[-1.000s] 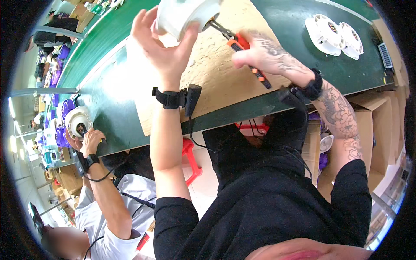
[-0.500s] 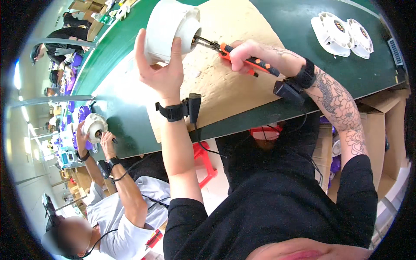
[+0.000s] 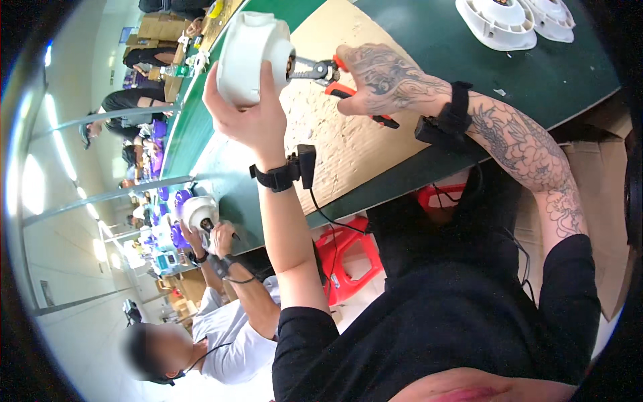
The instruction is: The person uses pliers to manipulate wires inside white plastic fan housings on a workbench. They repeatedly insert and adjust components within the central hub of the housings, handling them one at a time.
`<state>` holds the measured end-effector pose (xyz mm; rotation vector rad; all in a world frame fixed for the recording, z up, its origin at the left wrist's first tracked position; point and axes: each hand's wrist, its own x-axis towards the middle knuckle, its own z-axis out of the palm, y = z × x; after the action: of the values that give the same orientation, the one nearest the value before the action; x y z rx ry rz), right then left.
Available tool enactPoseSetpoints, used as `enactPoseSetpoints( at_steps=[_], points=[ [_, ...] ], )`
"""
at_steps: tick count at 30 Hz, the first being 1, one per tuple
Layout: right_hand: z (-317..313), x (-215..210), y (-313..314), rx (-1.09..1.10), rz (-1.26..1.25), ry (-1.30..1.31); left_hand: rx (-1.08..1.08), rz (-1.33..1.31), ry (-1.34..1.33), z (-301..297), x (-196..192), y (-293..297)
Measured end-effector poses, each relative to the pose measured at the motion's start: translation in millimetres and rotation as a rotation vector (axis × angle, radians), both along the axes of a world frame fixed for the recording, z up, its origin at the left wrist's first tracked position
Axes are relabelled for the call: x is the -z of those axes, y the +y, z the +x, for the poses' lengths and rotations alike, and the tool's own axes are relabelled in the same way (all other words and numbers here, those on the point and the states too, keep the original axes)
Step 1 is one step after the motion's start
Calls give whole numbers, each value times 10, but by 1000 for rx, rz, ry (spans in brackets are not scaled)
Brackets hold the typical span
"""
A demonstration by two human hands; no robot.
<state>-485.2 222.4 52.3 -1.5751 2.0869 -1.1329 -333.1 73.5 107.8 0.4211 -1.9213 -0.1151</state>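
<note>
My left hand (image 3: 249, 124) is closed around a white round plastic housing (image 3: 249, 57), holding it up on its side over the cardboard. The housing's narrower end points right, and a dark, copper-coloured part shows in its opening. In my right hand (image 3: 392, 79) is a pair of pliers (image 3: 323, 70) with grey jaws and orange-and-black handles. Their handles are spread apart in my grip. The jaw tips reach that opening; what lies between them is too small to tell.
A brown cardboard sheet (image 3: 348, 147) covers part of the green table (image 3: 429, 27). Two white housings (image 3: 499, 27) lie at the far right. On the left, a co-worker's hands (image 3: 221, 238) work on a similar housing (image 3: 199, 213). A red stool (image 3: 348, 261) stands below the table edge.
My right hand has rolled over, so its back now shows, and the pliers have turned with their handles wider apart. My left hand keeps the housing raised. The whole view has shifted.
</note>
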Motion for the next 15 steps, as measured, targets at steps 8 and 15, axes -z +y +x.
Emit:
enactPoseSetpoints(
  at_steps=[8,15],
  points=[
    [27,214,-82,-857,238,-1605,214,91,29,147,-72,-119],
    [86,-108,79,-282,217,-562,200,6,-143,214,-57,-188]
  ],
)
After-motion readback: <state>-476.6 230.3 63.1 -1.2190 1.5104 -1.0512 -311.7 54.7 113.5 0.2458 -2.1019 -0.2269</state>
